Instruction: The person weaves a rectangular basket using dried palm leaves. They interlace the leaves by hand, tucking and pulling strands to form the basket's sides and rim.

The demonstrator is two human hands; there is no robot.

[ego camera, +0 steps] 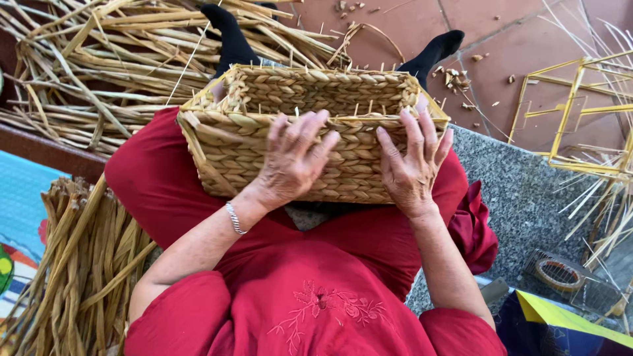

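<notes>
Head view: a rectangular tan basket of braided straw (310, 125) rests on the person's red-clad lap. The left hand (293, 158) and right hand (412, 165) lie open, fingers spread flat on its near wall. It looks light, stiff yet springy; best gripped by the rim

Basket-weaving workshop: dried reed bundles (86, 277)

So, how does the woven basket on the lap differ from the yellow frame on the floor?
The woven basket has its walls filled with thick braided straw; the yellow frame is only bare thin rods, open on every side. The basket rests on the lap under the left hand and right hand; the frame lies untouched on the red tile floor. Both are box-shaped.
</notes>
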